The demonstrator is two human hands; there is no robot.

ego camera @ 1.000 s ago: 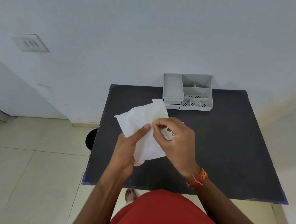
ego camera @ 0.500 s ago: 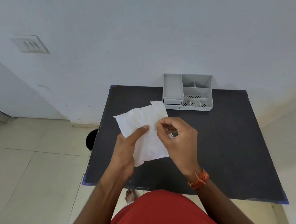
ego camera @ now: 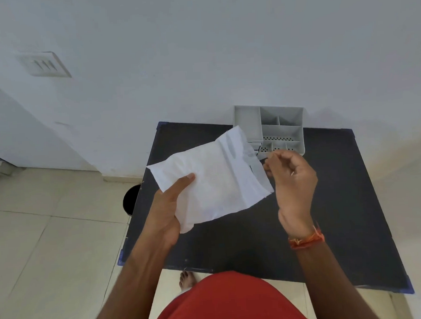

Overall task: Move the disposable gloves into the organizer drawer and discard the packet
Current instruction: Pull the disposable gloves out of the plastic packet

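Both hands are raised over the dark tabletop [ego camera: 257, 242], working on a white packet [ego camera: 215, 181]. On the left side, the left hand [ego camera: 167, 215] clamps the packet's near-left corner, thumb pressed flat on its upper face and the fingers hidden beneath. At the opposite edge, the right hand [ego camera: 291, 179] has its fingertips drawn together in a pinch right at the packet's right side; whether it grips a torn strip, the lip of the packet or nothing much is too small to tell. An orange thread band [ego camera: 306, 239] circles that wrist. The packet hangs clear of the tabletop, its long axis slanting from the left hand up and away toward the far right, with a ragged far corner lifted. No gloves show outside it yet, so the opening step looks unfinished. Just beyond that lifted corner, against the wall at the tabletop's far edge, sits the grey organizer [ego camera: 281, 128], its open compartments on top and its small drawer front [ego camera: 255, 147] partly hidden behind the packet. The organizer lies ahead and slightly right, so the right hand is the nearer one for reaching the drawer. A dark round bin [ego camera: 131, 200] stands on the floor left of the tabletop, nearer the left hand, a likely place for the emptied packet.
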